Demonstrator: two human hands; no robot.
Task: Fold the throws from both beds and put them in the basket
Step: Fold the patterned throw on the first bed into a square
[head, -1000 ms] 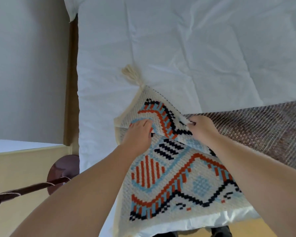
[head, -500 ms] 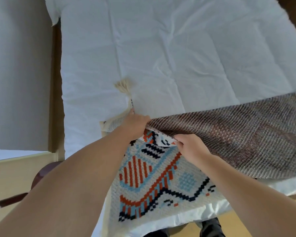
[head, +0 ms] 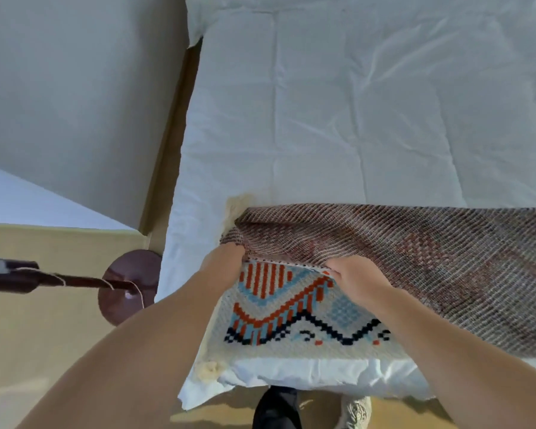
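A woven throw [head: 291,308] lies at the near edge of the white bed [head: 338,119]. Its face is cream with orange, blue and black zigzags. Its brownish reverse side [head: 430,261] is folded over the patterned part and runs off to the right. My left hand [head: 226,261] grips the folded edge at the throw's left end. My right hand [head: 353,277] pinches the same edge a little to the right. A cream tassel [head: 209,370] hangs at the near left corner, another [head: 237,205] pokes out behind the fold. No basket is in view.
A dark floor lamp stand with a round base [head: 127,286] is on the wooden floor left of the bed. A white wall [head: 75,103] rises at the left. A shoe [head: 276,407] shows below the bed's near edge.
Both hands have pulled the folded edge toward me, so the brown reverse covers more of the pattern. The far tassel is now mostly hidden behind the fold.
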